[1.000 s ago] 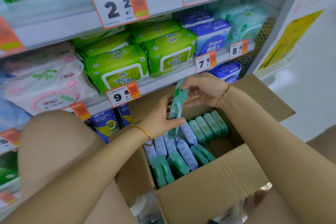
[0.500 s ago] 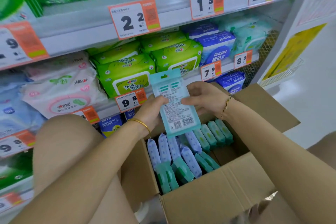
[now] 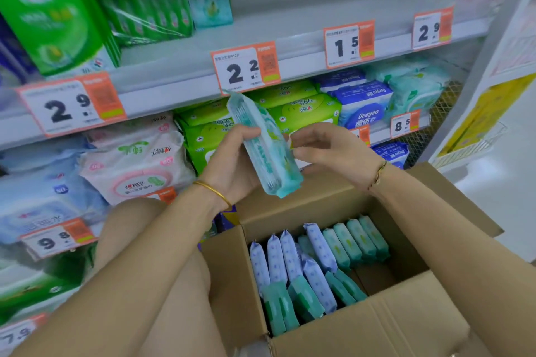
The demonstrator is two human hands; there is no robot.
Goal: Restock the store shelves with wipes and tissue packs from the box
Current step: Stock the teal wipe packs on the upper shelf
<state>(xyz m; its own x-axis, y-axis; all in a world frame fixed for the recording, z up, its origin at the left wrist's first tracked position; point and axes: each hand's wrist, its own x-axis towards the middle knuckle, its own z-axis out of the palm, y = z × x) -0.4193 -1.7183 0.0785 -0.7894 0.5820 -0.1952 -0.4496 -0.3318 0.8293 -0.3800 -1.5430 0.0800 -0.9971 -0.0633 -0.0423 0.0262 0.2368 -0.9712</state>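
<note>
The cardboard box (image 3: 377, 336) holds blue packs (image 3: 275, 258) and teal packs (image 3: 356, 238) (standing on edge). Above it, the left hand (image 3: 232, 165) grips one wipes pack (image 3: 261, 148); the right hand (image 3: 327, 148) is loosely spread just beside it.

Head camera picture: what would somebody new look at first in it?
A teal pack, gripped by the left hand, is held up mid-picture before the shelves. Above it, big orange-and-white price tags line the shelf edge. Below sits an open cardboard box with blue and green packs standing in rows.
</note>
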